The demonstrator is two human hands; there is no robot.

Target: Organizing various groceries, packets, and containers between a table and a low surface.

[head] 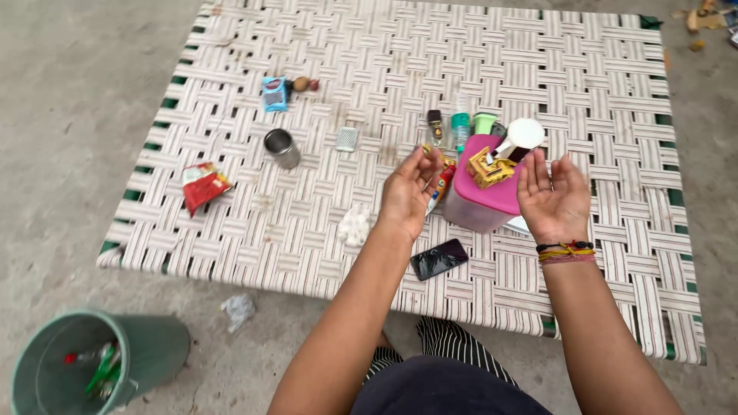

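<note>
- Pink-lidded plastic box [483, 201] stands between the two hands on the woven cot [307, 230]; a small gold ornament [489, 168] and a white cup [523, 137] sit on its lid.
- Left hand [407, 192] is loosely curled just beside the box, grasping nothing I can make out.
- Right hand [555, 198] is spread, palm up, empty.
- Beyond the hands: small bottles [460, 127]; a steel cup [281, 147] and red wrapper [204, 185] lie well left.
- Nearer the body lies a dark phone [439, 258]; a green bin [92, 361] holding litter stands on the floor.

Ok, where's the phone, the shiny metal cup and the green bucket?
phone [439, 259], head view, middle of its dark screen.
metal cup [284, 149], head view, its side wall.
green bucket [157, 347], head view, its outer wall.
</note>
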